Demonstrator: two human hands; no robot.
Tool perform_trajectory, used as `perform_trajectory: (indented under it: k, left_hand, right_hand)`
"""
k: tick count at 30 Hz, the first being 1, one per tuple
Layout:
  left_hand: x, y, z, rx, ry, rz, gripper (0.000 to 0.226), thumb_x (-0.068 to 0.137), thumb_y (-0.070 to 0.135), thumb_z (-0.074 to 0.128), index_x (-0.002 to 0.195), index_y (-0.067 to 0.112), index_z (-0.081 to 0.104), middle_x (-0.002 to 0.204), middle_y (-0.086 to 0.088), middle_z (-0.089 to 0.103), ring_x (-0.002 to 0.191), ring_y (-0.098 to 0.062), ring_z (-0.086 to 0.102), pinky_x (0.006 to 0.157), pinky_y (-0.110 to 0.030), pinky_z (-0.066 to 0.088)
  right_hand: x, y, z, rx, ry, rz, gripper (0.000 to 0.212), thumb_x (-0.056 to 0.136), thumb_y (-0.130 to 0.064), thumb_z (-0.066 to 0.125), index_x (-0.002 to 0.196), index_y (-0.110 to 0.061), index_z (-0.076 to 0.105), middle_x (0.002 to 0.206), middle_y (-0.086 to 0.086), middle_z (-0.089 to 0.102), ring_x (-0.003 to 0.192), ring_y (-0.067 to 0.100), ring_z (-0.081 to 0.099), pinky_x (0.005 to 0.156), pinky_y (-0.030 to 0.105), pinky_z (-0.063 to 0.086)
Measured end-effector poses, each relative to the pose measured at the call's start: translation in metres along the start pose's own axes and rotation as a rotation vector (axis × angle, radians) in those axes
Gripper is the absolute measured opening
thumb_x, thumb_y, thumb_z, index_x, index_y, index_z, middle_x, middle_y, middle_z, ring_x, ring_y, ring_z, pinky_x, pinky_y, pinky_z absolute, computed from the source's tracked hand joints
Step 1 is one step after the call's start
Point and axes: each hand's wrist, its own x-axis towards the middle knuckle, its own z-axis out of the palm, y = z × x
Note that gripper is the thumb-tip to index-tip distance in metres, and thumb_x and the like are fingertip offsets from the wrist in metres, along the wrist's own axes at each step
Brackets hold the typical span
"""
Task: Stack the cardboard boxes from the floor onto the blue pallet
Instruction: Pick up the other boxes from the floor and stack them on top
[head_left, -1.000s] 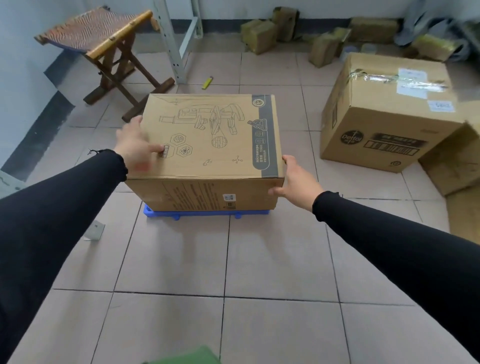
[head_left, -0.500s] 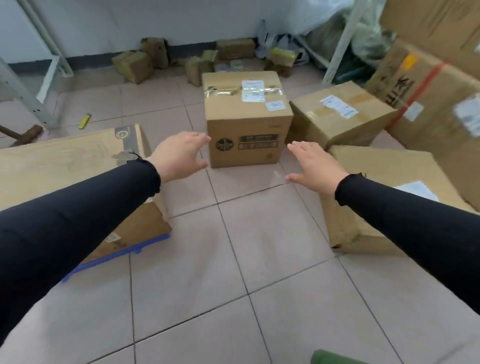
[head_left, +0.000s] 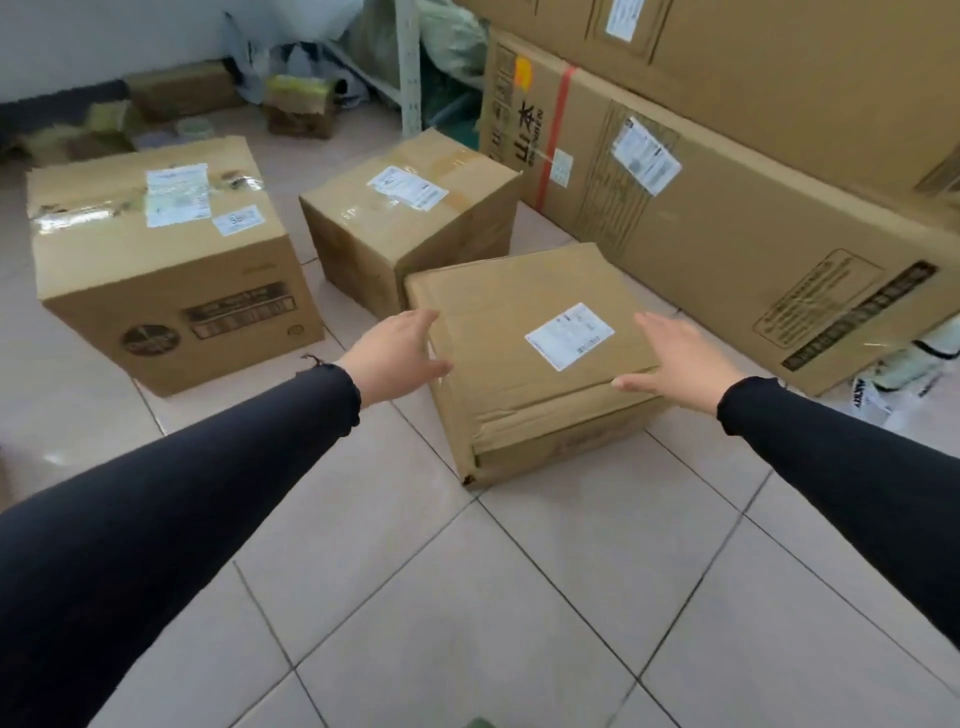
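A flat cardboard box (head_left: 524, 358) with a white label lies on the tiled floor in front of me. My left hand (head_left: 397, 353) is open at its left top edge. Over the box's right near corner my right hand (head_left: 680, 358) is also open, fingers spread; I cannot tell if it touches the box. A taller box (head_left: 166, 265) with a dark round logo stands to the left. Behind the flat box sits a third taped box (head_left: 410, 218). The blue pallet is out of view.
Long large cartons (head_left: 727, 208) are stacked along the right side. Small boxes and bags (head_left: 296, 104) clutter the back wall around a white shelf leg (head_left: 410, 67). Packaging (head_left: 904, 374) lies on the floor at the right.
Both hands let go of the box on the blue pallet. My view swung right, away from the pallet, and both open hands reached to the flat box on the floor.
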Motion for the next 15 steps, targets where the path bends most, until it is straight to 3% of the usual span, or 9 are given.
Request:
perform_trajectory:
  k: [5,10,12,15]
  left_hand:
    - [0.032,0.009,0.049,-0.338,-0.094,-0.211,0.101,0.091,0.046,0.069,0.163,0.014,0.006,0.163,-0.005,0.031,0.144,-0.024,0.039,0.103,-0.026,0.034]
    - [0.046,0.010,0.079,-0.696,-0.068,-0.373,0.132,0.081,0.040,0.083,0.159,0.023,-0.023,0.159,-0.001,0.036,0.138,-0.024,0.046,0.109,-0.035,0.040]
    - [0.051,0.009,0.087,-0.868,-0.040,-0.419,0.135,0.076,0.031,0.088,0.160,0.025,-0.017,0.155,0.002,0.040,0.136,-0.022,0.048,0.112,-0.039,0.039]
    - [0.054,0.010,0.097,-1.051,-0.036,-0.431,0.114,0.071,0.019,0.091,0.155,0.029,0.015,0.142,0.003,0.054,0.124,-0.020,0.058,0.106,-0.041,0.047]
  right_hand:
    - [-0.004,0.072,0.026,0.147,-0.117,0.180,0.136,0.069,-0.058,0.084,0.163,-0.012,-0.003,0.168,0.014,0.021,0.153,0.033,0.023,0.117,0.047,0.029]
    - [0.011,0.102,0.062,0.301,-0.154,0.263,0.139,0.070,-0.046,0.089,0.162,-0.013,-0.010,0.170,0.015,0.014,0.153,0.033,0.027,0.117,0.044,0.031]
    - [0.018,0.104,0.074,0.338,-0.143,0.271,0.134,0.070,-0.043,0.090,0.163,-0.014,-0.002,0.168,0.015,0.018,0.150,0.033,0.031,0.115,0.045,0.034]
    - [0.026,0.101,0.087,0.391,-0.042,0.269,0.114,0.064,-0.042,0.093,0.151,-0.014,0.025,0.149,0.016,0.042,0.132,0.036,0.050,0.106,0.050,0.044]
